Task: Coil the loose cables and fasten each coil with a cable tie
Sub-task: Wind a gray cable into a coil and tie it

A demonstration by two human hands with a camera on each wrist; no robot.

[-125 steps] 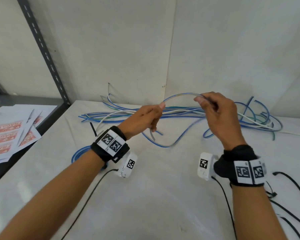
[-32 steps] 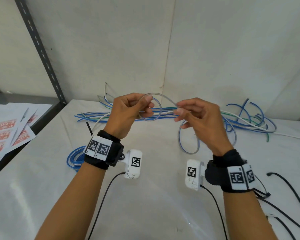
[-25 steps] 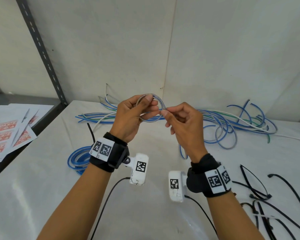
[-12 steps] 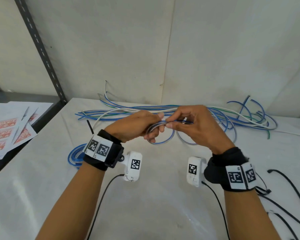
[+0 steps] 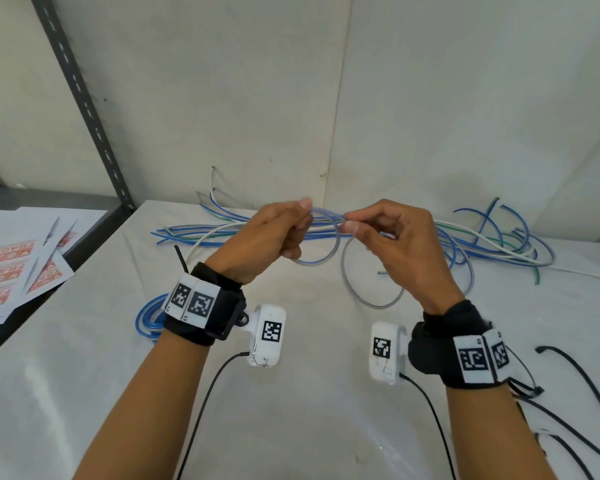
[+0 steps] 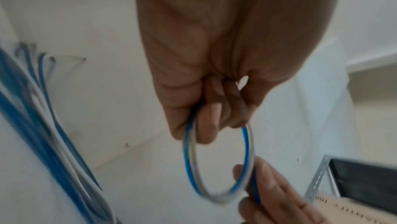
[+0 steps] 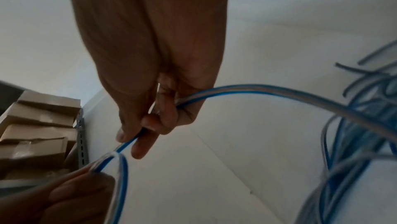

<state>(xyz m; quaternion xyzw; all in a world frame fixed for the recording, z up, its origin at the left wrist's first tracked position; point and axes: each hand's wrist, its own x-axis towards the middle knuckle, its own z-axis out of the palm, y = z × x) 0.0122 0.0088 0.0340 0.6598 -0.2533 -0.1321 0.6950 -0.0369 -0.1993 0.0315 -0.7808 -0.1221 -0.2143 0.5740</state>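
My left hand (image 5: 293, 225) holds a small coil (image 5: 321, 251) of a blue and clear cable above the table; in the left wrist view its fingers (image 6: 211, 122) curl round the coil (image 6: 193, 165). My right hand (image 5: 355, 226) pinches the same cable (image 7: 253, 88) just right of the coil, and a loose loop (image 5: 371, 296) of it hangs below that hand. A pile of loose blue, white and green cables (image 5: 492, 244) lies along the back of the table. Black cable ties (image 5: 568, 368) lie at the right.
A finished blue coil (image 5: 148, 317) lies on the white table (image 5: 309, 410) behind my left wrist. Printed papers (image 5: 18, 265) lie on the shelf at the left, by a grey slotted upright (image 5: 84, 109). Walls close off the back.
Both hands have risen from low over the table and drawn slightly apart. The coil stays in my left hand, and a new loop of cable hangs below the right hand.
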